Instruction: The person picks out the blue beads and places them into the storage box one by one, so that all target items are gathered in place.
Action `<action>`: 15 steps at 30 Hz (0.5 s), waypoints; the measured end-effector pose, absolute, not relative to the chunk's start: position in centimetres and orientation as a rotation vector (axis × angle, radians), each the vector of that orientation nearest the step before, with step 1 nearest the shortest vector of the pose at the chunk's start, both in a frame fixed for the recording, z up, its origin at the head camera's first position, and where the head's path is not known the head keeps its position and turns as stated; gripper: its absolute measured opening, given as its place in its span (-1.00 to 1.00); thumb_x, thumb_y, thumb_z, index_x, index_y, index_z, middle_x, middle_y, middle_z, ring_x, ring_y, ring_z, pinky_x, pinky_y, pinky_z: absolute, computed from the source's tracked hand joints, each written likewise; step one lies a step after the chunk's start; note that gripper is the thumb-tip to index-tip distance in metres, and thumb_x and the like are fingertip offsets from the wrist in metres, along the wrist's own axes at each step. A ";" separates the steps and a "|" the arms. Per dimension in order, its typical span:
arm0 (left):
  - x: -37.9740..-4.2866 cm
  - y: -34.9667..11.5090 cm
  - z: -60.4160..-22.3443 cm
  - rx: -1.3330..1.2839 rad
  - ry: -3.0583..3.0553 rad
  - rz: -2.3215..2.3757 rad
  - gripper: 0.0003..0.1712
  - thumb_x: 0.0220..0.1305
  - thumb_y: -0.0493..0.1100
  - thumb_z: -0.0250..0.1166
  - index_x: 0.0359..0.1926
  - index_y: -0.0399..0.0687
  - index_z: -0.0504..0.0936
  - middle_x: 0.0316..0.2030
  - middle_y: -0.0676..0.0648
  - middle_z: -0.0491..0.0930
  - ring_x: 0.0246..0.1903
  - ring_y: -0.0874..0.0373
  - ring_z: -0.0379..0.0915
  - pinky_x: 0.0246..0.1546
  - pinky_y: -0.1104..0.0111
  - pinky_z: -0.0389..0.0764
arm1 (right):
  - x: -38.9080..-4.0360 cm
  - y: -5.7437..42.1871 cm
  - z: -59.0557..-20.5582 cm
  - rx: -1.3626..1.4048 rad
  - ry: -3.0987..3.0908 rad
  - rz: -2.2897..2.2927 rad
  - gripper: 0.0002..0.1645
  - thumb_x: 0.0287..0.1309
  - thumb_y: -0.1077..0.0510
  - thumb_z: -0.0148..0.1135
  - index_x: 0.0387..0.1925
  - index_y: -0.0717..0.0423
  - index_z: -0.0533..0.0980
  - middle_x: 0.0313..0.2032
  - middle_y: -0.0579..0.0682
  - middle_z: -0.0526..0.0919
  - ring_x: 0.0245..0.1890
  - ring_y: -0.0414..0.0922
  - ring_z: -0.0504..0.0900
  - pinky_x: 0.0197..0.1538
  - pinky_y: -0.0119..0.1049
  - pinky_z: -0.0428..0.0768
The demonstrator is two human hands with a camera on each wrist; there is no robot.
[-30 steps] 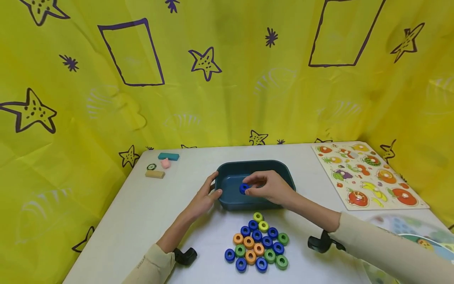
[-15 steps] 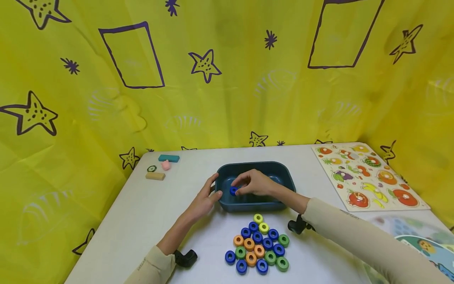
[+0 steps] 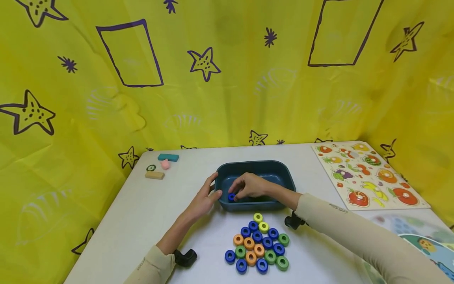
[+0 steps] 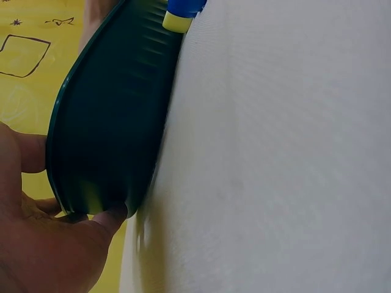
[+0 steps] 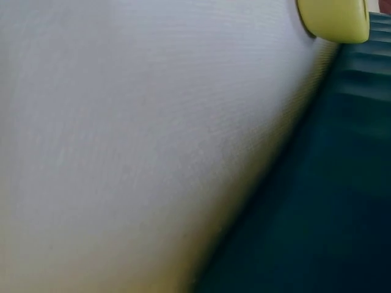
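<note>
A dark teal plastic bin (image 3: 255, 206) sits on the white table in the head view. My left hand (image 3: 203, 200) holds its left end, the thumb near the front corner and the fingers along the side; the left wrist view shows thumb and fingers around the bin's end (image 4: 110, 122). Inside the bin, low in the front left corner, my right hand (image 3: 252, 185) pinches a blue ring (image 3: 231, 197) between thumb and fingers. In front of the bin lies a rough triangle of rings, including a yellow ring (image 3: 263, 227), orange ring (image 3: 249, 243) and green ring (image 3: 282, 263).
A fruit puzzle board (image 3: 369, 177) lies at the right. Back left are a teal block (image 3: 168, 157), a pink piece (image 3: 165, 164), a round green-and-white piece (image 3: 151, 168) and a wooden block (image 3: 154, 175). A yellow curtain (image 3: 227, 106) hangs behind the table.
My right hand has carried the blue ring leftward and down into the bin's front left corner. The left hand stays at the bin's end, and the rings on the table have not moved.
</note>
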State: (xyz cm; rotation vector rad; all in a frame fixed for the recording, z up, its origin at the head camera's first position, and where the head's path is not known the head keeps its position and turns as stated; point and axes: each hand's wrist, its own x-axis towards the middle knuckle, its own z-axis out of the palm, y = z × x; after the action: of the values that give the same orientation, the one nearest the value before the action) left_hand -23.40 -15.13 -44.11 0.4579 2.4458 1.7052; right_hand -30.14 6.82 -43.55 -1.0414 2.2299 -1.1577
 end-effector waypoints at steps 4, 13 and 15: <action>-23.5 -15.2 -44.1 0.470 2.442 1.704 -0.32 0.39 -0.20 0.01 0.44 0.12 -0.03 0.41 -0.01 -0.08 0.33 -0.12 -0.05 0.20 -0.07 0.10 | -29.9 7.0 -43.1 -1.011 2.239 -1.177 -0.71 0.00 0.23 0.37 -0.16 0.13 0.62 -0.28 -0.09 0.68 -0.25 -0.19 0.63 -0.22 -0.32 0.58; -23.1 -15.1 -43.5 0.466 2.445 1.681 -0.32 0.39 -0.21 0.01 0.44 0.07 -0.05 0.42 -0.03 -0.11 0.33 -0.14 -0.07 0.20 -0.07 0.11 | -25.3 10.2 -38.5 -1.028 2.361 -1.276 -0.73 0.04 0.17 0.35 -0.16 0.08 0.62 -0.26 -0.06 0.65 -0.41 -0.11 0.54 -0.35 -0.37 0.52; -23.3 -15.2 -43.9 0.466 2.449 1.689 -0.32 0.39 -0.20 0.02 0.44 0.09 -0.04 0.42 -0.01 -0.11 0.33 -0.13 -0.06 0.20 -0.06 0.12 | -23.9 11.5 -38.1 -1.066 2.346 -1.280 -0.75 0.03 0.15 0.36 -0.18 -0.01 0.62 -0.31 -0.09 0.66 -0.54 -0.16 0.47 -0.48 -0.43 0.43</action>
State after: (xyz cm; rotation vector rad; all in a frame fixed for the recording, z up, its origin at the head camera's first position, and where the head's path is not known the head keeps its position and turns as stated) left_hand -23.29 -15.18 -43.92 0.4664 2.4490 1.6895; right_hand -23.86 11.51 -38.07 -1.0656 2.3456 -1.2800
